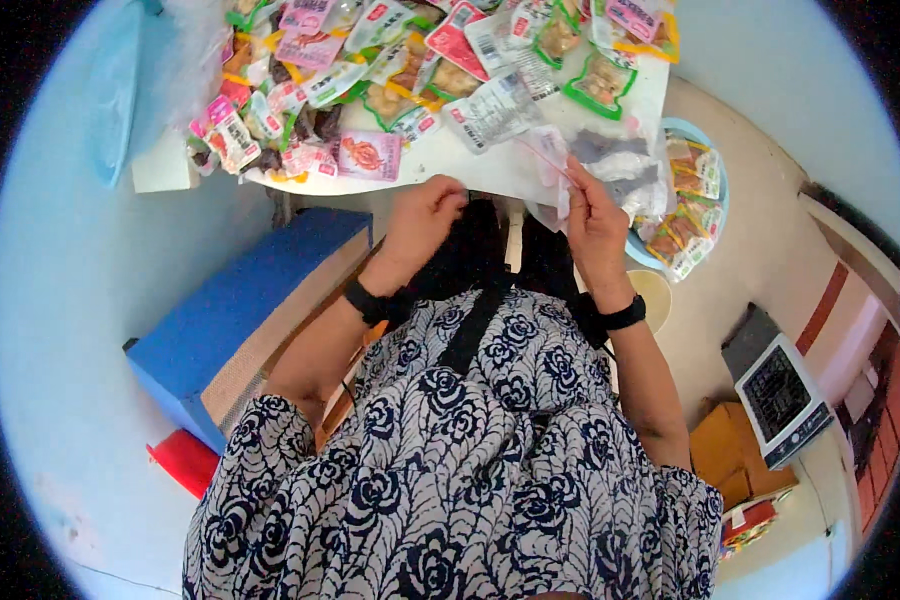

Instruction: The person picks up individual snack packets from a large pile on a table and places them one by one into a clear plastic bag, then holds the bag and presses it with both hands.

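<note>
At the near edge of the white table (450, 178), my right hand (595, 215) pinches a thin clear plastic bag (548, 150) between thumb and fingers. My left hand (432, 208) is a little way to the left, just off the edge, with its fingers curled closed; whatever may be in them is hidden. A pink snack packet (370, 156) lies on the table beyond my left hand. Silver-white packets (492, 110) and a green-edged packet (602, 85) lie beyond the bag. To the right of my right hand, a crumpled clear bag (625, 172) rests on the table.
Mixed small snack packets (320, 80) heap across the table. A light blue basin (722, 215) with several orange-edged packets stands lower, to the right. A blue box-like piece (240, 290) is at the left, a red object (185, 462) below it. A white appliance (782, 400) sits at right.
</note>
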### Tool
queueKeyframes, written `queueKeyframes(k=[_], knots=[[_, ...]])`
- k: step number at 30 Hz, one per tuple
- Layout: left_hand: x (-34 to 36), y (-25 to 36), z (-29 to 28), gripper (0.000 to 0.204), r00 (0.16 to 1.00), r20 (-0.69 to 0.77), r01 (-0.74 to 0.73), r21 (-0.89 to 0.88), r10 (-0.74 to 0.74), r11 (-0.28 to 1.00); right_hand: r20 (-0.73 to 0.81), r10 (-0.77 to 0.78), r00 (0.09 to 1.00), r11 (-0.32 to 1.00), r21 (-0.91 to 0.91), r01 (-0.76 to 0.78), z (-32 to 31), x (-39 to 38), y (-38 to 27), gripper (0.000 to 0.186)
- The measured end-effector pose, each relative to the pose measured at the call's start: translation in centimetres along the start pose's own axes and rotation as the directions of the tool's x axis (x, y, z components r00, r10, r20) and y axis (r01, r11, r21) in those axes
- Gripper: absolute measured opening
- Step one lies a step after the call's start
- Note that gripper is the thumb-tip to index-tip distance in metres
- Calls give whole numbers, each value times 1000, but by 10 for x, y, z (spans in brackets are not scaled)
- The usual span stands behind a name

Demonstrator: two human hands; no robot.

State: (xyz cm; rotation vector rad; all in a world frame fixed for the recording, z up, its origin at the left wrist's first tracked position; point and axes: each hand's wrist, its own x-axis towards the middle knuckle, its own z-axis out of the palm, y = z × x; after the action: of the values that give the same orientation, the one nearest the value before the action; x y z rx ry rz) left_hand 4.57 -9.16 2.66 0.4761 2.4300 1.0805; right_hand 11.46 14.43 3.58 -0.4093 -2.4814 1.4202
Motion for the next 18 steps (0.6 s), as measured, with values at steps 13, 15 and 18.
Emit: queueKeyframes(k=[13,15,18], knots=[[-15,-112,-30,31,903,-428,164,293,-24,942,76,89,993,995,29,-92,-12,-5,-3,29],[-9,-113,-21,35,884,-462,184,203,-71,962,98,74,992,997,26,-77,-12,-6,3,29],[16,-60,-32,39,888,-458,125,319,38,939,107,134,985,991,3,-136,-14,-4,-5,29]])
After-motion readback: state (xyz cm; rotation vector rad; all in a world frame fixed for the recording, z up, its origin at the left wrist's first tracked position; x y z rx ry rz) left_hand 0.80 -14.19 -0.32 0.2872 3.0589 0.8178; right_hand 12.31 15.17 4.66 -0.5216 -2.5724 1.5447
